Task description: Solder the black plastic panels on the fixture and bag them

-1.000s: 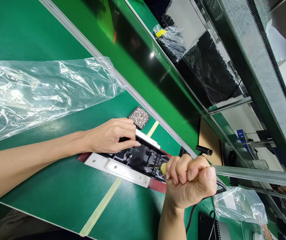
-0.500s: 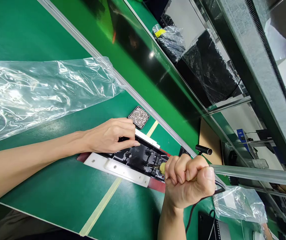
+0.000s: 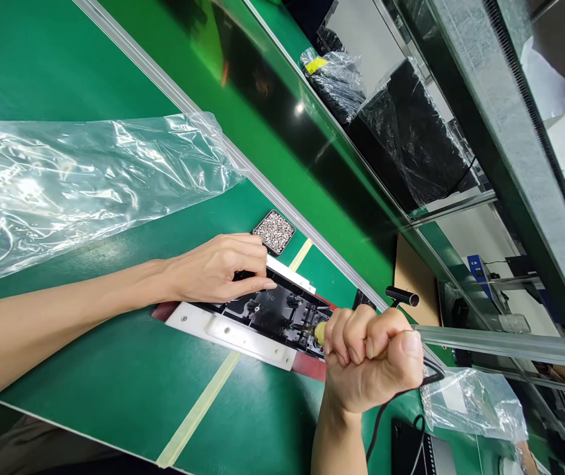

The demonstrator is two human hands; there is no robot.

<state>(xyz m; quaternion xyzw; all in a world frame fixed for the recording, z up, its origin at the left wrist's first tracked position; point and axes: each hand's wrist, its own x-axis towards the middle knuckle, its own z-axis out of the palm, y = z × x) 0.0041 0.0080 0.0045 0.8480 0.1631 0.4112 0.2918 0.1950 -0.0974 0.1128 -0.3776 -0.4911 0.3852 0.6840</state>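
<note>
1. The long black-and-white housing point(image 3: 262, 316) lies flat on the green bench mat point(image 3: 114, 382), sitting on a red pad point(image 3: 312, 368) right over a strip of yellowish tape point(image 3: 198, 409). The open black inside faces up, the white flange runs along the near side
2. Left hand point(image 3: 217, 269) is laid flat over the far-left end of the housing, fingers spread on it and pressing down, not wrapped around anything
3. Right hand point(image 3: 371, 359) is balled into a tight fist round a corded driver point(image 3: 319, 332); the yellowish collar and thin bit poke out toward the housing's right end, cable trailing off below the wrist
4. Handling-wise I'd guess it's light, rigid moulded plastic with thin ribs inside, so probably a bit crackable. Looks safest to grab by the white flange or the ends, not the black internals
5. Containers: a small black tray point(image 3: 275, 231) just past the housing is packed with tiny silvery screws. A big clear plastic bag point(image 3: 79, 185) lies flat to the left, seems to have nothing in it. Black stuff wrapped in plastic film point(image 3: 411, 132) sits further back, can't tell what it is
</note>
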